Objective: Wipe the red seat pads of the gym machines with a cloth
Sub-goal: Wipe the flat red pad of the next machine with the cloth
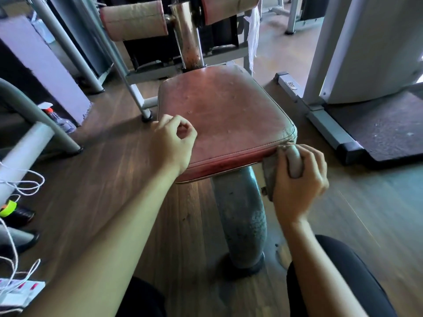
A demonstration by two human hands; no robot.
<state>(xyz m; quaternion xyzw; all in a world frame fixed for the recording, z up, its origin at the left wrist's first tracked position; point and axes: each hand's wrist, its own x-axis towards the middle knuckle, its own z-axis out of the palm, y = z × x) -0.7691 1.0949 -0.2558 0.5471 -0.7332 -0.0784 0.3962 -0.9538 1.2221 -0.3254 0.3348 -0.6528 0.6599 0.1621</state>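
A worn red seat pad (226,110) sits on a thick grey post (240,216) in the middle of the view. My right hand (299,181) grips a bunched grey cloth (272,170) and holds it against the pad's near right corner and front edge. My left hand (174,143) rests on the pad's near left corner with its fingers loosely curled, thumb and forefinger touching, holding nothing. Two padded rollers (135,20) stand behind the seat on a rusty upright tube (187,35).
Grey machine frames stand at left (34,110) and right (320,106), with a dark floor mat (386,133) at right. A spray bottle (57,117) lies on the wooden floor at left. White cords (20,186) and shoes lie at the lower left. My knees are at the bottom.
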